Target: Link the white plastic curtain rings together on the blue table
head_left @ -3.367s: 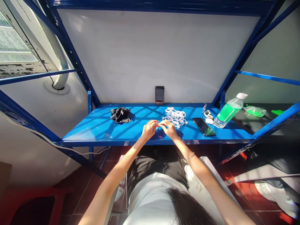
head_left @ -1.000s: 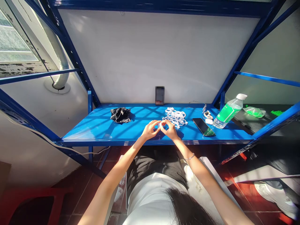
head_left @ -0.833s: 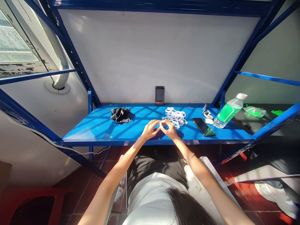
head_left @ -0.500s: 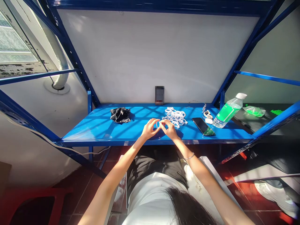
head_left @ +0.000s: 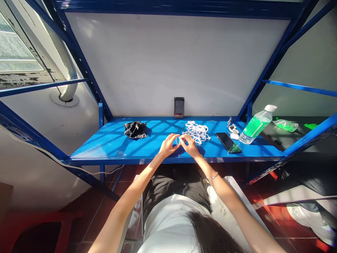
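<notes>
The small white piece (head_left: 180, 140) sits directly at the fingertips, between the left hand (head_left: 169, 146) and the right hand (head_left: 190, 146), above the near part of the blue counter (head_left: 105, 149) and roughly midway between its left and right ends. The fingers of both hands appear to pinch it from opposite sides: each thumb and index finger curve toward each other, tips close together, and the two hands nearly meet at the piece. It is too small, and too much covered, to tell its long axis or exactly which fingertip bears on which part. The tangle of white loops (head_left: 198, 132) lies on the counter just to the far right of the fingers, spread loosely with no one clear long axis. The right hand is nearer to it, its knuckles overlapping the tangle's near left edge in view; whether they touch, or whether a strand links the piece to the tangle, I cannot tell. Farther right, a black smartphone (head_left: 229, 142) lies slantwise near a tilted, green-labelled bottle (head_left: 256, 126); on the left, well apart from the left hand, rests a crumpled black plastic bag (head_left: 135, 130).
</notes>
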A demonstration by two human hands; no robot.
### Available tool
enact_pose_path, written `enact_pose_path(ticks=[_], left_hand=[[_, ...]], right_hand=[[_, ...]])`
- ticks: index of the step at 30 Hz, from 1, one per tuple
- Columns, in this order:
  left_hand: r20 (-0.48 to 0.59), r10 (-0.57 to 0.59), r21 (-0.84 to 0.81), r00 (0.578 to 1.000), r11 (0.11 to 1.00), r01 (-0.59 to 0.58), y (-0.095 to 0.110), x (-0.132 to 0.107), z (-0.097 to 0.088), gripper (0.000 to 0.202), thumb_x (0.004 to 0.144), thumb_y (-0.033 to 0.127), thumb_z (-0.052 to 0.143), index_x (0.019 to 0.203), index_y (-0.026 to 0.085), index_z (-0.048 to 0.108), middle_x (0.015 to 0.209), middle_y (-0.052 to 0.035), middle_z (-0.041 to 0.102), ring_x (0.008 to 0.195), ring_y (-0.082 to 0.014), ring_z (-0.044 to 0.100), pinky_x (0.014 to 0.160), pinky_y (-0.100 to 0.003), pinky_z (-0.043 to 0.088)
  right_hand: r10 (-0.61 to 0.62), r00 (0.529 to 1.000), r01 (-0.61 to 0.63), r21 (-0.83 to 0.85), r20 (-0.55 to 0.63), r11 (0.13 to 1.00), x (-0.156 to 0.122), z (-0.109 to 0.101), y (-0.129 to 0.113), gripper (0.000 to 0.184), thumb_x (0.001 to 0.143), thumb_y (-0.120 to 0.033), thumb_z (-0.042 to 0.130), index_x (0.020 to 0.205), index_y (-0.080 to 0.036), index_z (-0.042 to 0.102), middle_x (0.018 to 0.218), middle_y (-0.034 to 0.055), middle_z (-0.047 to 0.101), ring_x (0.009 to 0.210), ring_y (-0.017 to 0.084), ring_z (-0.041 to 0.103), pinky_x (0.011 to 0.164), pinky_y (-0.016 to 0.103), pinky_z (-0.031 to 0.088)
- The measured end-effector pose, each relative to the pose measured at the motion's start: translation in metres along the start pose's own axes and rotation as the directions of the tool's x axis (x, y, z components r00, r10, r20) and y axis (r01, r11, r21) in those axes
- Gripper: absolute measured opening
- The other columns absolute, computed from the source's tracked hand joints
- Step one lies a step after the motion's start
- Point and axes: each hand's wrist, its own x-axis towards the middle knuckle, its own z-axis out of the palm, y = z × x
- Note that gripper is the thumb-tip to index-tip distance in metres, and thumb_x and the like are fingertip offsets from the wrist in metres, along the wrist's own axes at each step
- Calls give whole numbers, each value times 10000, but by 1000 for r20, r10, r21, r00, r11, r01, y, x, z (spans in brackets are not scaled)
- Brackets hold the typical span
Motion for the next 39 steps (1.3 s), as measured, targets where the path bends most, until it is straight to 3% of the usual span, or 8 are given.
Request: enact_pose_path(ticks=[12, 19, 26, 39], left_hand=[[-2, -13, -12, 1000, 1000, 13, -1, 0, 1, 370, 909, 383, 551, 1241, 222, 517, 1129, -96, 622, 911, -185, 631, 635, -264, 550], [-9, -3, -47, 1000, 999, 3, 0, 1, 0, 368, 922, 406, 536, 1233, 211, 522, 1131, -101, 631, 877, -177, 637, 619, -269, 556], [-13, 8, -43, 1000, 999, -9, -1, 1, 0, 373, 915, 401, 552, 1230, 205, 523, 1122, -98, 628, 882, -172, 630, 622, -257, 552], [38, -72, -49, 997, 996, 74, -3, -2, 2, 446, 902, 433, 556, 1283, 209, 495, 1137, -93, 629, 888, -160, 642, 643, -239, 556]], right_hand=[[13, 1000, -13, -7, -11, 1000, -1, 1, 3, 147, 955, -325, 476, 933, -242, 596, 828, 36, 614, 781, 189, 593, 760, 370, 521], [60, 998, -60, 51, -9, 997, -2, 1, 5, 184, 955, -359, 494, 1002, -238, 626, 949, 58, 654, 824, 192, 612, 746, 353, 533], [8, 999, -7, 28, -36, 1000, 0, 0, 3, 175, 951, -334, 515, 934, -229, 653, 847, 38, 640, 789, 188, 602, 766, 352, 511], [20, 999, -18, 29, -47, 999, -2, 1, 4, 210, 951, -353, 511, 950, -235, 684, 890, 49, 669, 853, 198, 624, 783, 357, 530]])
